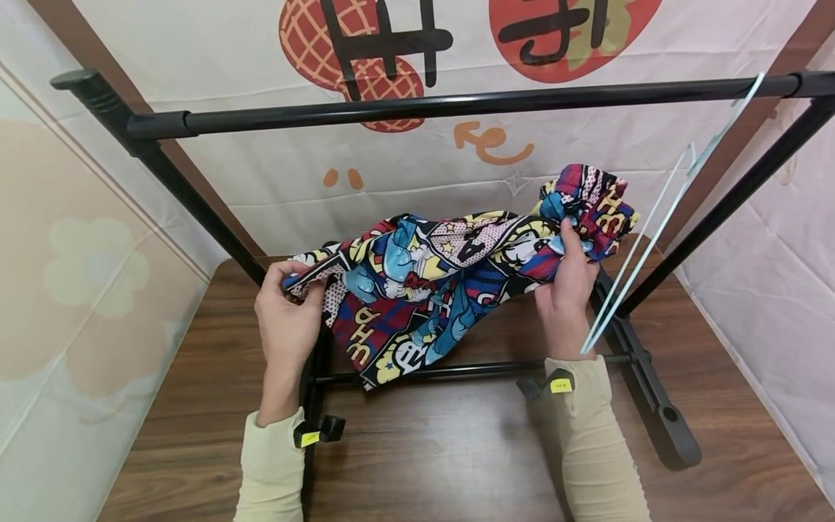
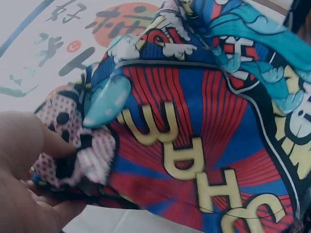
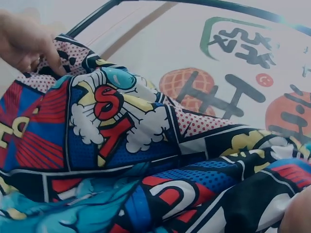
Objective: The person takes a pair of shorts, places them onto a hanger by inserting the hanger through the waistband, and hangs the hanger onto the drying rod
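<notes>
Left hand (image 1: 287, 315): fingers pinch the left edge of the printed cloth (image 1: 424, 268)
Right hand (image 1: 567, 290): fingers grip its bunched right part
Printed cloth: held between both hands, below the black rack bar (image 1: 470, 104)
Pale hanger (image 1: 699, 165): hangs near the bar's right end

Here we are in a small booth-like nook, home or studio I can't tell, with creased, printed sheets (image 1: 228, 58) walling the back and both sides and brown strips (image 1: 799, 52) edging the corners. And there's a black clothes rack (image 1: 417, 110), standing on a wood-grain surface (image 1: 443, 449)!
</notes>
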`<state>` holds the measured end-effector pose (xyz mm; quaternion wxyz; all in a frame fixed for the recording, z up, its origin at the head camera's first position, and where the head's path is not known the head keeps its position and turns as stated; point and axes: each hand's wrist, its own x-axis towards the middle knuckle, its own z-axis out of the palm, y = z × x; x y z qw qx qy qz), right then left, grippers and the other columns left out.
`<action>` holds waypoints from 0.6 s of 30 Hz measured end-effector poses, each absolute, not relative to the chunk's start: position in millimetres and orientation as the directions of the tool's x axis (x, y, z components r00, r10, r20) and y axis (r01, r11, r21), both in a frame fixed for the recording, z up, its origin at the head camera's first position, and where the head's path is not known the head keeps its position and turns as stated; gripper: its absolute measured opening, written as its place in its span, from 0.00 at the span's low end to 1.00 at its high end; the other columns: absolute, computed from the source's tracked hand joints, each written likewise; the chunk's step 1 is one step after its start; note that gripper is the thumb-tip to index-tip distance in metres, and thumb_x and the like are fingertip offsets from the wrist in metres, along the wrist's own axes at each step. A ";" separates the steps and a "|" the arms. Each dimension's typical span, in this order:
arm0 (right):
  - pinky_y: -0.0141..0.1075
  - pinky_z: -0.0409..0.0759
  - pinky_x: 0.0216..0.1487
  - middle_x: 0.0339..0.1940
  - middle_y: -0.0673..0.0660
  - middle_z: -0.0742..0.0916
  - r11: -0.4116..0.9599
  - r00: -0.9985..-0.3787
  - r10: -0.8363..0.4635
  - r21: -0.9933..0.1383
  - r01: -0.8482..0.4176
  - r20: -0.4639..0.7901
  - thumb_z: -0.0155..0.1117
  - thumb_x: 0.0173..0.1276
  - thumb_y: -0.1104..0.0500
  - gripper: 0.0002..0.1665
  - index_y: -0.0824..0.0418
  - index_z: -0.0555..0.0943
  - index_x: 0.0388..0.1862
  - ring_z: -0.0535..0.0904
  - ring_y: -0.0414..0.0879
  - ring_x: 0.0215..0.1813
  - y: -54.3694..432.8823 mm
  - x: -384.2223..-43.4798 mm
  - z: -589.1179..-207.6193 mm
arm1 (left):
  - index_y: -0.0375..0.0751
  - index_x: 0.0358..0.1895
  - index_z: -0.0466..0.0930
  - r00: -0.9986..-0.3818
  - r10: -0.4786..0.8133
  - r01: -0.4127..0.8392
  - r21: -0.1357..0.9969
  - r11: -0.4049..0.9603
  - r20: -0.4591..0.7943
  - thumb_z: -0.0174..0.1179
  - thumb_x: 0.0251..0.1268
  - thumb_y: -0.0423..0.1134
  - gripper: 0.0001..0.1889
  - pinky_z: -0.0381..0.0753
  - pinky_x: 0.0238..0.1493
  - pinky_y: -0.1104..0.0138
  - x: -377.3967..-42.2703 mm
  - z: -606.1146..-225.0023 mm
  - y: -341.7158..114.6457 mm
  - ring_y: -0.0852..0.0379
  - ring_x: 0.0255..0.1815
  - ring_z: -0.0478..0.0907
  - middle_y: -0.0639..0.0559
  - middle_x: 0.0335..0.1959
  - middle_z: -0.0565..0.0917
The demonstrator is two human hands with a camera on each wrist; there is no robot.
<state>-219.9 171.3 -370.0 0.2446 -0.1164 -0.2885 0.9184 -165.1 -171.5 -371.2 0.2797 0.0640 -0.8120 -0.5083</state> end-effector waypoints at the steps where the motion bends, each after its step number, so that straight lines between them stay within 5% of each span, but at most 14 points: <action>1: 0.42 0.77 0.69 0.67 0.55 0.83 -0.701 -0.851 0.522 -0.594 -0.396 -0.049 0.68 0.75 0.60 0.29 0.51 0.71 0.72 0.80 0.50 0.66 170.0 -220.1 -371.0 | 0.40 0.54 0.81 -0.842 -0.376 0.163 0.847 0.505 0.386 0.67 0.69 0.33 0.13 0.74 0.33 0.75 -165.3 -372.7 -169.8 0.63 0.32 0.77 0.50 0.44 0.87; 5: 0.40 0.82 0.64 0.64 0.55 0.83 -0.632 -0.853 0.518 -0.640 -0.436 0.070 0.68 0.75 0.61 0.29 0.52 0.72 0.72 0.82 0.49 0.63 160.2 -218.5 -374.1 | 0.41 0.66 0.76 -0.883 -0.267 0.159 0.782 0.602 0.385 0.66 0.71 0.37 0.22 0.80 0.53 0.59 -163.3 -375.6 -159.5 0.47 0.50 0.80 0.40 0.61 0.82; 9: 0.35 0.81 0.62 0.59 0.50 0.84 -0.509 -0.848 0.509 -0.741 -0.438 0.151 0.71 0.70 0.66 0.29 0.55 0.75 0.68 0.80 0.44 0.61 145.3 -213.7 -375.5 | 0.38 0.72 0.71 -0.897 -0.161 0.235 0.753 0.615 0.411 0.67 0.72 0.39 0.28 0.71 0.73 0.44 -157.4 -371.9 -145.1 0.38 0.74 0.70 0.36 0.75 0.69; 15: 0.35 0.73 0.71 0.66 0.55 0.81 -0.169 -0.785 0.458 -0.826 -0.537 0.417 0.65 0.64 0.78 0.41 0.63 0.69 0.77 0.76 0.42 0.67 124.3 -201.9 -373.5 | 0.41 0.70 0.73 -0.894 0.031 0.409 0.785 0.465 0.447 0.71 0.69 0.40 0.29 0.81 0.68 0.51 -143.6 -361.3 -115.5 0.46 0.69 0.76 0.44 0.69 0.75; 18: 0.35 0.71 0.74 0.71 0.60 0.79 0.025 -0.745 0.382 -0.812 -0.584 0.547 0.64 0.64 0.75 0.42 0.64 0.67 0.78 0.75 0.43 0.70 113.9 -193.8 -374.8 | 0.46 0.74 0.70 -0.894 0.154 0.449 0.824 0.347 0.422 0.72 0.69 0.42 0.33 0.83 0.66 0.54 -137.0 -356.2 -96.7 0.49 0.66 0.80 0.46 0.69 0.77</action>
